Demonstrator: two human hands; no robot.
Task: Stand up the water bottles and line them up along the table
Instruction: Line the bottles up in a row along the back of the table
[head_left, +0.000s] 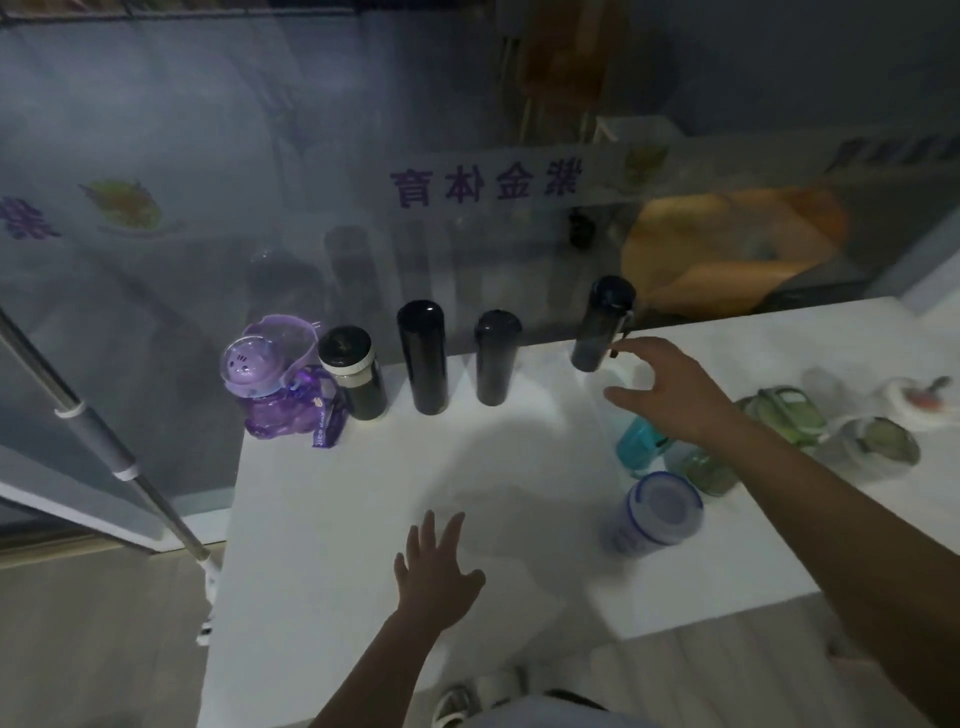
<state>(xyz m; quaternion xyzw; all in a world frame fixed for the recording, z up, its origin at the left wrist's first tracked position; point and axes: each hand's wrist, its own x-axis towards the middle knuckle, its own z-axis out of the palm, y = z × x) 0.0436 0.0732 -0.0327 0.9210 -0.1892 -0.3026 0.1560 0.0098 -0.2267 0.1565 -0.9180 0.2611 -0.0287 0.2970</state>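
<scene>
Along the far edge of the white table (322, 519) a row of bottles stands upright: a purple cartoon bottle (270, 389), a dark bottle with a white collar (356, 374), a tall black flask (425, 358), a shorter black flask (496, 358) and a dark bottle with a strap (602, 325). My right hand (670, 387) hovers open just right of that last bottle, touching nothing. My left hand (434, 566) rests flat and open on the table near the front. A clear blue-lidded bottle (657, 512) stands at the right. A teal bottle (641, 441) sits under my right wrist.
More bottles and containers crowd the right end of the table: green ones (784, 413), a clear one (875, 447) and a white-capped one (914, 400). A glass wall (467, 208) rises behind the row. A metal pole (104, 436) leans at the left. The floor shows below the table edge.
</scene>
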